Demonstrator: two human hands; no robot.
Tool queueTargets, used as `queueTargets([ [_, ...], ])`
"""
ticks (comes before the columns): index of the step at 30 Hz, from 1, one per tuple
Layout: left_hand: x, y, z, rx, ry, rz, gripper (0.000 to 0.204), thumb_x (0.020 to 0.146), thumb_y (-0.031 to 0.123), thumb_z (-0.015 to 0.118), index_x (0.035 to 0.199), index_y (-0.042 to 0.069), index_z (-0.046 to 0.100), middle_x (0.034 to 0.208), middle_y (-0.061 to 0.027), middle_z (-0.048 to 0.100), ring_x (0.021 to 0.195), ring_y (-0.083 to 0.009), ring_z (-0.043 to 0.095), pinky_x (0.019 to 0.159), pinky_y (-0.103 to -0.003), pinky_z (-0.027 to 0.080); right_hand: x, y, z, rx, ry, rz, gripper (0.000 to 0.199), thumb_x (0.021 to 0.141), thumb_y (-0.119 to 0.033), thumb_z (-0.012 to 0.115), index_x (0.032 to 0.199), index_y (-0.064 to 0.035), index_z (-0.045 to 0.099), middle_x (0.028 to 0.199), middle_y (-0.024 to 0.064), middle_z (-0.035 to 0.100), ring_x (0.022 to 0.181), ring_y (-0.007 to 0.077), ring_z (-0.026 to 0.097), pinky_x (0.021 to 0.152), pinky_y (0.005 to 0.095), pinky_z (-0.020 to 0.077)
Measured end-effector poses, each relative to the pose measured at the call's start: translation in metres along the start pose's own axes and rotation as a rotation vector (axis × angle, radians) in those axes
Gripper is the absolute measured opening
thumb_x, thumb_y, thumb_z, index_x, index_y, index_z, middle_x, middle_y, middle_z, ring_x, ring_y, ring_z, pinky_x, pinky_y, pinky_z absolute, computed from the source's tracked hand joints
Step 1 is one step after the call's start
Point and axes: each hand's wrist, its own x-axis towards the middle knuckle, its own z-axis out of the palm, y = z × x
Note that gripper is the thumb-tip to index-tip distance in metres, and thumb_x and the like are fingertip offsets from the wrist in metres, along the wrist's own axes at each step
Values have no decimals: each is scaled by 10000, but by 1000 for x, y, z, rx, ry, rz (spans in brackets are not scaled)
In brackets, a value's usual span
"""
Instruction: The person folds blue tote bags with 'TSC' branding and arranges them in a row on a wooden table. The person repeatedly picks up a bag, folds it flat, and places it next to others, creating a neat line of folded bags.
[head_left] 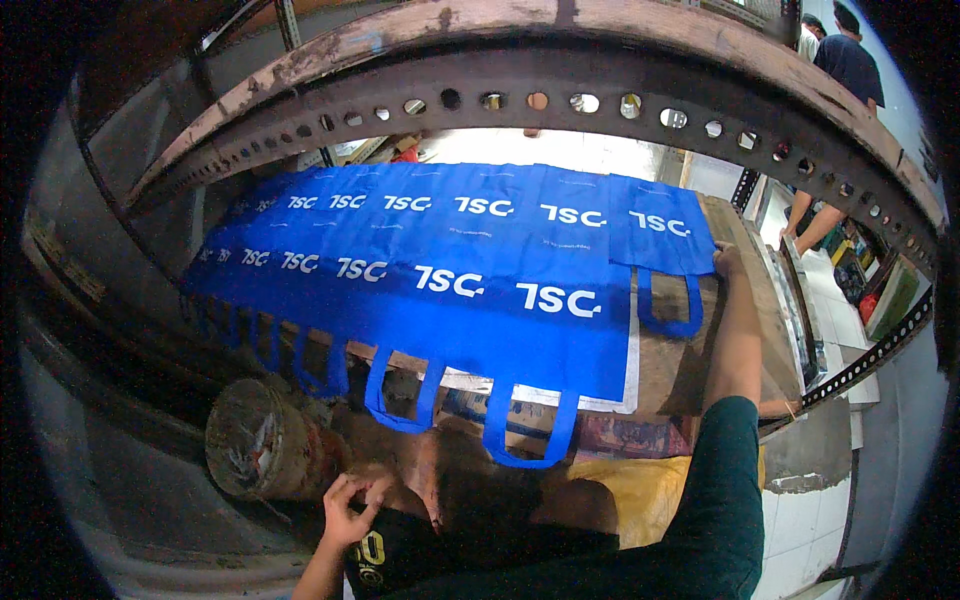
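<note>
Blue fabric tote bags (400,240) with white printing lie in overlapping rows on a wooden board (665,360), their loop handles hanging toward me. At the right end of the far row, my right hand (728,260) grips the side edge of the last blue tote bag (655,225). That bag's handle loop (672,318) lies on the bare wood. Close to my body, my left hand (352,508) is raised with its fingers curled toward the thumb. Nothing shows in it. White sheet edges stick out under the near bags.
A metal shelf beam with holes (560,105) arches across the far side. A stained bucket (255,440) stands near left, and a yellow sack (640,495) lies below the board. Framed panels (795,290) lean at right. Other people (848,60) are at the far right.
</note>
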Motion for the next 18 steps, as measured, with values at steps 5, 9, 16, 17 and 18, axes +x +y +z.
queueTargets([
  [5, -6, -3, -8, -3, 4, 14, 251, 681, 132, 704, 880, -1, 626, 821, -132, 601, 720, -256, 599, 647, -317, 486, -1, -5, 11, 58, -10, 30, 355, 728, -79, 491, 1027, 39, 641, 1003, 255, 637, 976, 334, 621, 868, 369, 477],
  [9, 1, -20, 1, -56, -16, 78, 256, 688, 132, 700, 899, 3, 632, 824, -132, 601, 707, -251, 595, 643, -315, 484, 10, 32, -8, -72, 120, -22, 372, 759, -123, 510, 1082, 31, 610, 1022, 250, 631, 985, 319, 617, 866, 362, 474],
  [16, -10, -14, -11, -97, 10, 21, 204, 717, 87, 681, 903, 10, 644, 839, -124, 610, 699, -222, 588, 626, -304, 479, -35, -21, -10, 30, 172, 48, 441, 815, -204, 539, 1201, 10, 538, 1074, 235, 616, 994, 295, 612, 862, 346, 466],
  [17, -8, -13, -11, -116, 22, 31, 196, 722, 78, 677, 903, 10, 644, 841, -122, 611, 698, -219, 587, 622, -302, 479, -44, -24, -17, 25, 175, 59, 454, 823, -215, 543, 1218, 7, 528, 1082, 233, 613, 995, 291, 611, 861, 344, 465],
  [18, -7, -13, -11, -92, 19, 64, 174, 737, 65, 674, 898, 7, 642, 845, -116, 604, 691, -210, 581, 607, -300, 473, -54, -25, -23, 29, 172, 72, 466, 831, -227, 547, 1235, 4, 518, 1089, 231, 611, 997, 288, 610, 861, 342, 464],
])
